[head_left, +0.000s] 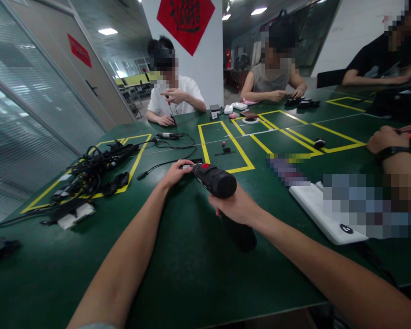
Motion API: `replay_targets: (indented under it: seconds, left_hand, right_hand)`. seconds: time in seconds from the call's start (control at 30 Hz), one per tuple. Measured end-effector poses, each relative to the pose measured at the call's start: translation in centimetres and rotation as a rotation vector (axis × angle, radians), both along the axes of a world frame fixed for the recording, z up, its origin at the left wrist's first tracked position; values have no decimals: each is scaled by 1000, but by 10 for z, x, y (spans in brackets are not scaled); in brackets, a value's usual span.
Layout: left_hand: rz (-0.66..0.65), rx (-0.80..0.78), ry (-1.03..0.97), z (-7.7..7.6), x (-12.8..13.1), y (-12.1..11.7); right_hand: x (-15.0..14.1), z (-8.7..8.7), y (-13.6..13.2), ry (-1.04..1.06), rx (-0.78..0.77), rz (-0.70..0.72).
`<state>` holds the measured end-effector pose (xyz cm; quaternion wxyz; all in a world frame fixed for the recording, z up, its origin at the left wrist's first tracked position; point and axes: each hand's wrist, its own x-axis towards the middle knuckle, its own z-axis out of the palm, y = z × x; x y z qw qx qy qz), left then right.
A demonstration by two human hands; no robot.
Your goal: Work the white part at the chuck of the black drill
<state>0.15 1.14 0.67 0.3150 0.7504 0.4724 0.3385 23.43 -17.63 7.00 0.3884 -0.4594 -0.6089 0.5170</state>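
Black cordless screwdriver [215, 180] points left, barrel near level, held in the right hand [234, 205]'s closed grip; the left hand [176, 173]'s grip apparently pinches a small dark part [188, 166] at its nose.

The screwdriver [215, 180] is black with a red patch on top, the surface [192, 274] dark green with yellow tape [237, 144] rectangles, the banner [185, 20] red with black characters.

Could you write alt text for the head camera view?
A person's right hand grips a black-and-red cordless drill over a green table, the left hand at its tip, beside a heap of black cables. A co-worker sits across the table.
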Motion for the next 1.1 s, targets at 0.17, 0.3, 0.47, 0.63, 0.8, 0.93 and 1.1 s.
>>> replay_targets:
  seconds: [0.17, 0.3, 0.47, 0.63, 0.8, 0.93, 1.1]
  left_hand:
    - [-9, 8, -7, -3, -2, 2]
    - [1, 30, 3, -4, -1, 3]
    - [-29, 66, 60, -3, 0, 3]
    - [-41, 90, 84, -6, -1, 5]
    - [-45, 76, 88, -9, -3, 7]
    - [-37, 57, 93, -9, -4, 7]
    - [-47, 32, 61, -7, -3, 5]
  right_hand:
    - [1, -1, 1, -1, -2, 7]
    - [1, -1, 2, -7, -34, -8]
    - [-2, 0, 2, -5, -21, -25]
    - [-2, -1, 2, 14, -32, -20]
    - [-1, -1, 3, 2, -29, -5]
    - [-1, -2, 4, 12, -32, -3]
    - [-1, -1, 2, 22, -37, -12]
